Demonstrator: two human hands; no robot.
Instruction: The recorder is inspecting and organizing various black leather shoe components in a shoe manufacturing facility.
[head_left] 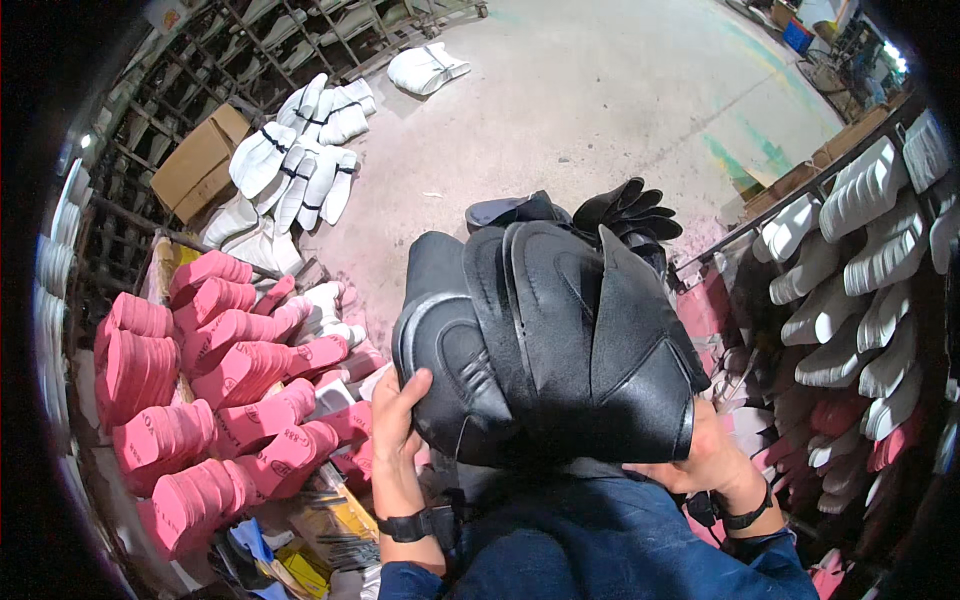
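A stack of black shoe uppers [545, 345] is held between both hands, just above the person's dark blue clothing [590, 530]; the left hand [395, 410] has its grip around the stack's left end, thumb lying on the outer face, other fingers mostly hidden; the right hand [705, 445] has its grip at the near right edge, holding the same stack, some fingers out of sight beneath; a black strap circles each wrist; more black uppers [630, 215] fan out just beyond the stack, their support hidden; to the left stand bundles of pink insoles [255, 370], with a yellow packet [303, 568] near them; farther off, white uppers [300, 170] tied with black bands lie beside a cardboard box [200, 165]; at the right, a rack [790, 205] bears white insoles [860, 190] in rows
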